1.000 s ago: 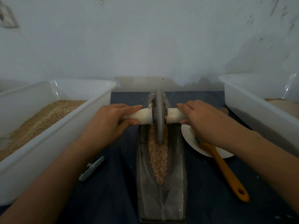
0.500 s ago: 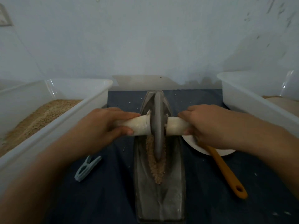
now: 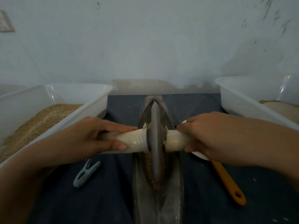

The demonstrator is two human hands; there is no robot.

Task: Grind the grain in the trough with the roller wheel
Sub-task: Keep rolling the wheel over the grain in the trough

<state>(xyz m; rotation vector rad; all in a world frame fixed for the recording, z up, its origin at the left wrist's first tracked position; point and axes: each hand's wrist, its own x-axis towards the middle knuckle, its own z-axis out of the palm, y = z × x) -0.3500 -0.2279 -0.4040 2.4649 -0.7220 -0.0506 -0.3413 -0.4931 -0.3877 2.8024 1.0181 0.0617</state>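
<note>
So the roller wheel (image 3: 155, 143) stood on edge in the metal trough (image 3: 171, 196), roughly halfway along it, with the trough running lengthwise down the middle of the table (image 3: 210, 199) from the far edge toward the near one. Both grips were clenched around the white wrapped axle (image 3: 135, 142): the left hand (image 3: 90, 136) had fingers over the top and thumb underneath on its side of the wheel, the right hand (image 3: 208, 135) curled round the other end. The grain (image 3: 149, 164) lay in the trough groove right beside the wheel's lower rim, on the near half.

Left edge of the table had a white tub (image 3: 97, 101) with more grain in it, and another white tub (image 3: 234, 101) sat at the right edge. A grey clothes peg (image 3: 85, 173) lay between the left tub and the trough. Right of the trough was an orange-handled tool (image 3: 228, 181), its head hidden under the right hand, on a white dish (image 3: 199, 156).
</note>
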